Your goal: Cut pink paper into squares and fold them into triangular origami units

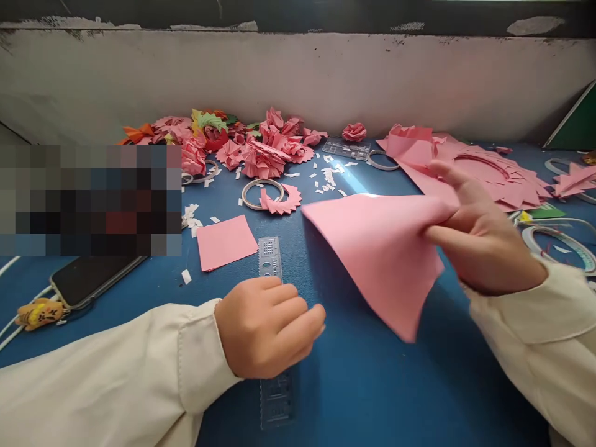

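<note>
My right hand (475, 230) pinches one edge of a large pink paper sheet (372, 242), which hangs curved above the blue table. Over a clear plastic ruler (270, 254) is my left hand (271, 327), its fingers curled together; whether anything is inside them is hidden. The middle of the ruler is covered by that hand. Small square pink sheets (226, 243) lie stacked just left of the ruler. Behind them, a roll of tape (254, 205) touches a folded pink paper fan piece (286, 200).
Folded paper flowers (265, 155) are heaped along the wall. Several white scraps (328, 177) lie in front of them. Large pink paper pieces (516, 180) lie back right, near a tape roll (559, 248). A phone (100, 273) with cables is at left.
</note>
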The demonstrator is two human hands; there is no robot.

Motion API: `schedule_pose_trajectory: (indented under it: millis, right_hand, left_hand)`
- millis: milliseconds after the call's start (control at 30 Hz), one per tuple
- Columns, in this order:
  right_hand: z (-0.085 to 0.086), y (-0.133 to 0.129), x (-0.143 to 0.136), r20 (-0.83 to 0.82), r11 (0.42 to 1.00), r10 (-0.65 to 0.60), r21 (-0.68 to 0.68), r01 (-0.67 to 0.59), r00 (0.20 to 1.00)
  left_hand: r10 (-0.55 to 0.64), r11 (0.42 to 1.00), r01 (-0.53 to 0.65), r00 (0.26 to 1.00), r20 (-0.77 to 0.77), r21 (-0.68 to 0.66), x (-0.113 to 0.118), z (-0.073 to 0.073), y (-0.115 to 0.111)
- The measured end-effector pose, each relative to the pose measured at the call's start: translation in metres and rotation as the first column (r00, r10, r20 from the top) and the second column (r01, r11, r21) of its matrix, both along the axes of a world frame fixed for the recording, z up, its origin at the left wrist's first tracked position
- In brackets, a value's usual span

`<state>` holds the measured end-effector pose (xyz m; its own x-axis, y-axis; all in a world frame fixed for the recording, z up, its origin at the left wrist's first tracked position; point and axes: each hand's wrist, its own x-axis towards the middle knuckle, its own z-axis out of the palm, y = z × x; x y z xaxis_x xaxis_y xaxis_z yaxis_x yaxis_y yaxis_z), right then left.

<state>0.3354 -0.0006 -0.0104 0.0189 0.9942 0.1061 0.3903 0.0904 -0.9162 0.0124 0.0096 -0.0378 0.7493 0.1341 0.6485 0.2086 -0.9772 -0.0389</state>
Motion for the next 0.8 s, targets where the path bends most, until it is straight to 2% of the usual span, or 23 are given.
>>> schedule_pose_trajectory:
  millis: [67, 133, 200, 267, 367, 533, 667, 800]
  right_hand:
    - [0.018, 0.0, 0.013, 0.084, 0.995, 0.098, -0.036, -0.095, 0.992]
    - [0.026, 0.001, 0.022, 0.172, 0.972, 0.221, -0.115, -0.204, 0.96]
    - [0.021, 0.004, 0.028, 0.254, 0.946, 0.312, -0.171, -0.275, 0.915]
    - [0.008, 0.008, 0.032, 0.346, 0.935, 0.349, -0.187, -0.3, 0.871]
    - [-0.009, 0.012, 0.035, 0.498, 0.941, 0.339, -0.18, -0.287, 0.798]
    - [-0.014, 0.017, 0.03, 0.659, 0.955, 0.264, -0.076, -0.287, 0.705]
    - [-0.03, 0.028, 0.021, 0.692, 0.957, 0.186, 0.035, -0.289, 0.698]
    - [-0.04, 0.033, 0.015, 0.699, 0.939, 0.142, 0.129, -0.318, 0.701]
  left_hand:
    - [0.071, 0.997, -0.071, 0.997, -0.031, 0.013, -0.005, 0.001, 0.007]
    - [0.149, 0.989, -0.148, 0.986, -0.081, 0.022, -0.008, 0.006, 0.014]
    - [0.209, 0.978, -0.207, 0.968, -0.138, 0.024, -0.011, 0.013, 0.019]
    - [0.224, 0.974, -0.227, 0.953, -0.202, 0.009, -0.013, 0.016, 0.022]
    - [0.171, 0.981, -0.19, 0.938, -0.303, -0.036, -0.013, 0.014, 0.024]
    - [0.093, 0.987, -0.137, 0.91, -0.405, -0.083, -0.011, 0.008, 0.02]
    - [0.124, 0.982, -0.172, 0.904, -0.409, -0.083, -0.01, 0.01, 0.017]
    - [0.248, 0.959, -0.281, 0.899, -0.362, -0.043, -0.016, 0.012, 0.022]
